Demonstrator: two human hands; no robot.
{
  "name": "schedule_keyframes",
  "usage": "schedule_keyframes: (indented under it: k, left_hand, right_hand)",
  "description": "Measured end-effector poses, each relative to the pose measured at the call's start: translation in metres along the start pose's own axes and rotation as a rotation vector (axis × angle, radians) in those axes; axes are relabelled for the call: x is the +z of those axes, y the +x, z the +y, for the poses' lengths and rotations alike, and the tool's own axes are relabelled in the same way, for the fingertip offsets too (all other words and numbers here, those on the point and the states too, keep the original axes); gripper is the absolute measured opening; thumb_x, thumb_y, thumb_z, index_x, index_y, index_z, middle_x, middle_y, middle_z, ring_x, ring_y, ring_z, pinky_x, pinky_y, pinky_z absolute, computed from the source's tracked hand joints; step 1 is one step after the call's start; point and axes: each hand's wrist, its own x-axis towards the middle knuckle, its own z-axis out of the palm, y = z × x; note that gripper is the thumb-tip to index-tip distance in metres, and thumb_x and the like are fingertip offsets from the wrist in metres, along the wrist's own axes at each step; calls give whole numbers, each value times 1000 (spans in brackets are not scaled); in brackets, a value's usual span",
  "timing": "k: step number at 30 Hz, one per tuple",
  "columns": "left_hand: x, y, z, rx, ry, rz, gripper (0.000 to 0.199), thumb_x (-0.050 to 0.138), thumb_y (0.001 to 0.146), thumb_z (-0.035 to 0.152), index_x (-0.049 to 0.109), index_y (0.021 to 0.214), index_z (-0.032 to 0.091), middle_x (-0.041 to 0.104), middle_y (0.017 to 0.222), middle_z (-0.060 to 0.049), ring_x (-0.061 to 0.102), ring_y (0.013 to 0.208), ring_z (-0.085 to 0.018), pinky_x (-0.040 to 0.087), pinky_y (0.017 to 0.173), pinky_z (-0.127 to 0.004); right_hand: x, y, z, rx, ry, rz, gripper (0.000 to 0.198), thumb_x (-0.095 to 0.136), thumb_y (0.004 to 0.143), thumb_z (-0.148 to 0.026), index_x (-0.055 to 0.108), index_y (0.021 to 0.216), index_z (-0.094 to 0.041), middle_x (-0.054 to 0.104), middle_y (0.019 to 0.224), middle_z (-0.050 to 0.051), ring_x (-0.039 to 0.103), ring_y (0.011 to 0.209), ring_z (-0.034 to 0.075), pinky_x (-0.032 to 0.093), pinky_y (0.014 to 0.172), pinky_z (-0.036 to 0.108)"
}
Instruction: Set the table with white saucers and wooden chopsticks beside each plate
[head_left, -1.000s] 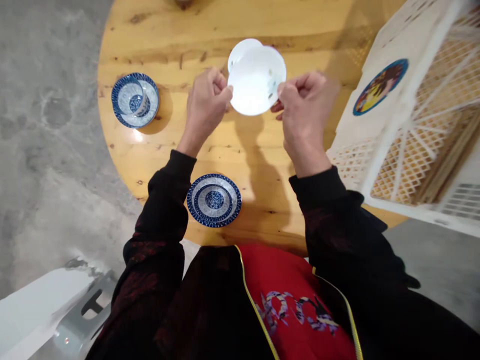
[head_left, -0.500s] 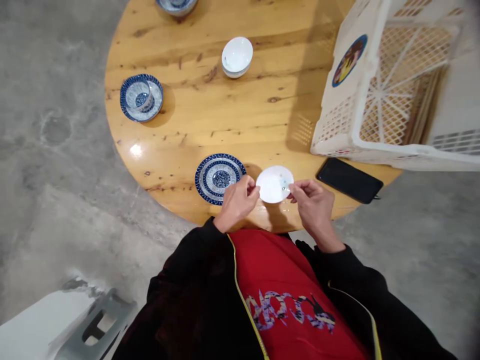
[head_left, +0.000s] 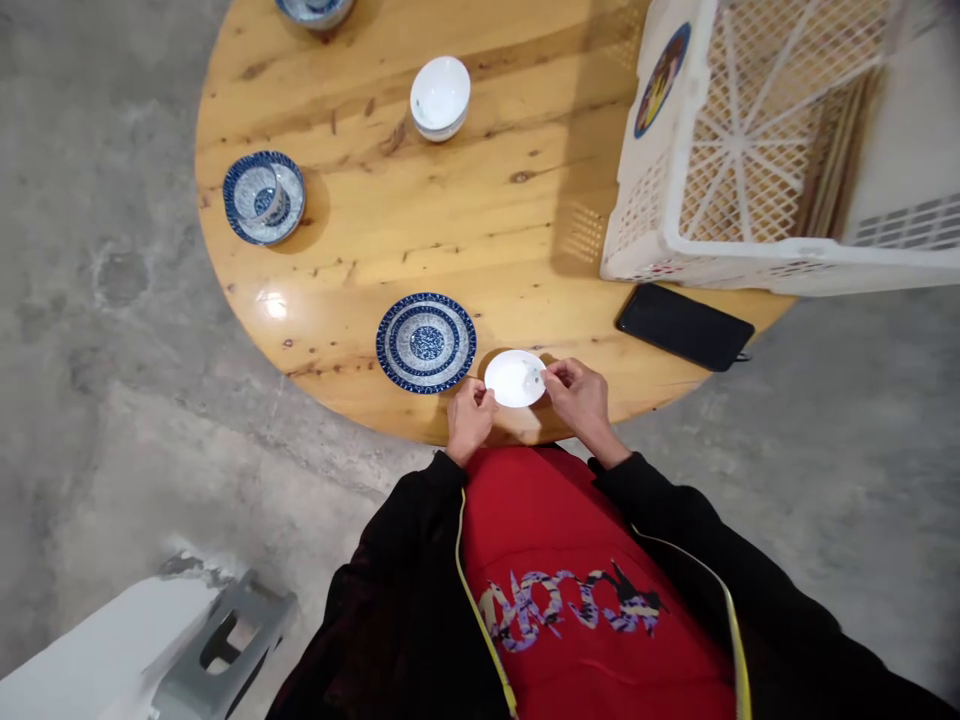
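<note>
the fingers (head_left: 486,398) of the left hand (head_left: 469,425) pinch one edge of a small white bowl (head_left: 515,378), and the right hand (head_left: 581,400) pinches the other edge, thumb on the rim. both hands are closed on it. the bowl sits low at the near edge of the round wooden table (head_left: 480,200), right in front of the person — i cannot tell if it touches the wood yet.

the bowl looks like china, so it is hard, smooth and a bit slippery, and i think it would crack if it dropped. it looks light. the rim, on two sides, seems the best place to hold it. it has nothing in it but a tiny painted mark.

just to the left of it lies a blue and white saucer (head_left: 426,342), with nothing on it. farther off, on the left side, a blue and white cup (head_left: 264,196) stands on its own saucer. at the far side stands a stack of white bowls (head_left: 440,97).

on the right is a big white plastic crate (head_left: 757,150) with holes in its walls — it looks like it has nothing in it. a black phone (head_left: 684,327) lies flat beside it.
</note>
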Motion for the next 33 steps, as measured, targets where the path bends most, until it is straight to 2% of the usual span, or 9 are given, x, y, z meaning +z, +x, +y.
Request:
schedule_keyframes:
  k: [7, 14, 20, 33]
  left_hand:
    - [9, -1, 1, -24, -156, 77, 9, 55, 96, 18, 52, 87, 21, 68, 83, 1, 72, 76, -14, 53, 75, -24]
    - [19, 2, -3, -8, -357, 142, 10, 56, 92, 15, 54, 84, 19, 62, 75, 2, 68, 67, -13, 50, 68, -23]
    - [19, 0, -2, -3, -392, 155, 7, 58, 92, 17, 57, 85, 18, 64, 77, 1, 68, 67, -14, 51, 64, -24]
    - [19, 5, 2, -44, -422, 177, 8, 57, 92, 19, 58, 84, 18, 64, 74, 1, 68, 67, -16, 51, 64, -25]
  right_hand:
    - [7, 15, -2, -36, -21, -17, 25, 55, 77, -45, 62, 72, -21, 66, 68, 3, 60, 65, 21, 44, 66, 32]
    - [9, 27, -4, -47, -23, -32, 24, 55, 76, -42, 64, 74, -20, 68, 71, 5, 61, 65, 21, 44, 66, 33]
    - [6, 25, -3, -73, 13, -82, 31, 54, 78, -47, 66, 80, -19, 72, 77, 8, 62, 66, 22, 45, 66, 33]
    - [9, 33, -7, -91, 8, -117, 30, 51, 76, -46, 65, 75, -20, 70, 72, 7, 60, 64, 22, 44, 65, 33]
